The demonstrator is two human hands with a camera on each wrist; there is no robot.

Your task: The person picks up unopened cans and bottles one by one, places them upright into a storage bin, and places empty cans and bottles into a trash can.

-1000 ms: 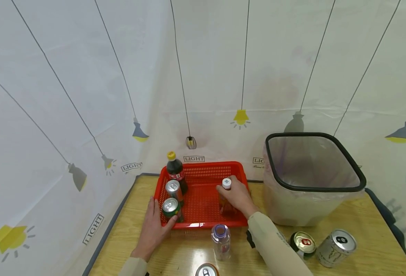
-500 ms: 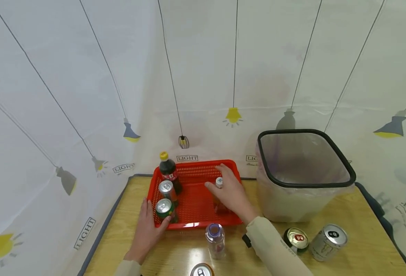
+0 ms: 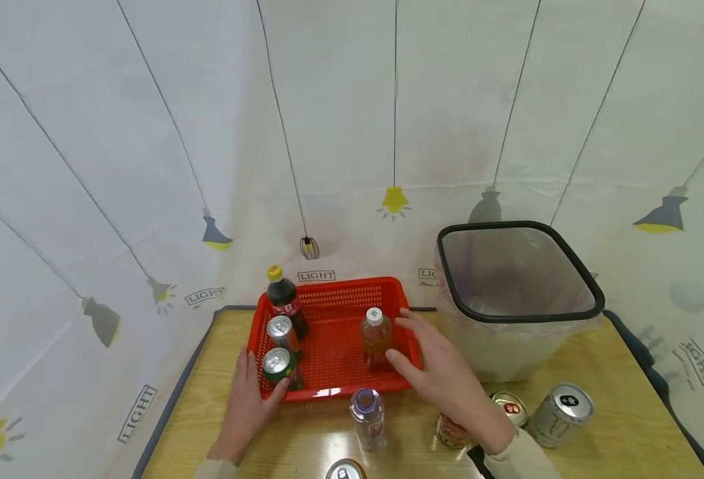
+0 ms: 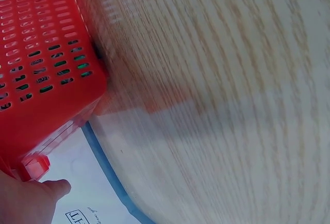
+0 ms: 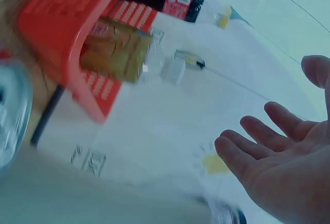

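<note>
A red perforated basket (image 3: 337, 382) holds a cola bottle (image 3: 286, 303) with a yellow cap, a silver-topped can (image 3: 283, 332) and a green can (image 3: 277, 364) along its left side. On its right side stands a white-capped bottle of amber drink (image 3: 376, 338). My left hand (image 3: 250, 406) rests against the basket's front left corner, fingers along the outer wall and thumb near the green can. My right hand (image 3: 438, 369) is spread just right of the amber bottle, over the basket's right rim, with nothing in its grasp. The right wrist view shows its fingers (image 5: 258, 136) apart from the bottle.
In front of the basket stands a clear bottle (image 3: 368, 422) with a purple neck ring, near an orange-rimmed can (image 3: 346, 470). Several cans, including a white one (image 3: 558, 416) and a gold-topped one (image 3: 510, 408), stand right. A lined bin (image 3: 508, 352) stands behind them.
My right hand has let go of the amber bottle, opened and drawn back to the right and toward me. The bottle stays upright in the basket. My left hand stays at the basket's corner.
</note>
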